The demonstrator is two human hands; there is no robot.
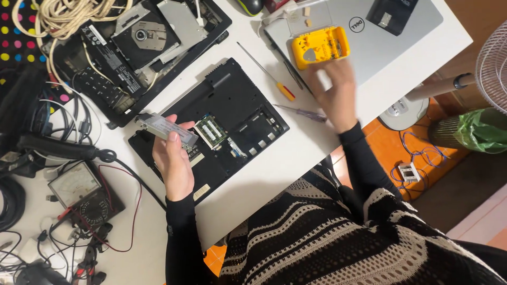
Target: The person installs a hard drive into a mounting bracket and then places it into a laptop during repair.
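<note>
My left hand (171, 158) grips a flat silver drive (168, 129) and holds it over the left end of an opened black laptop base (232, 105) that lies upside down on the white table (296, 158). Green memory modules (211, 130) show inside the base. My right hand (334, 87), blurred, hovers with fingers apart just below a yellow screwdriver-bit case (320, 46) with its clear lid open. That case rests on a closed silver laptop (380, 42). A red-and-yellow screwdriver (269, 75) and a thin purple one (303, 112) lie between the hands.
A second dismantled black laptop with an optical drive (142, 37) sits at the top left under beige cord (63, 16). A multimeter (79, 192) and tangled cables lie at the left. A black box (391, 13) rests on the silver laptop. A fan stand (404, 111) stands on the floor.
</note>
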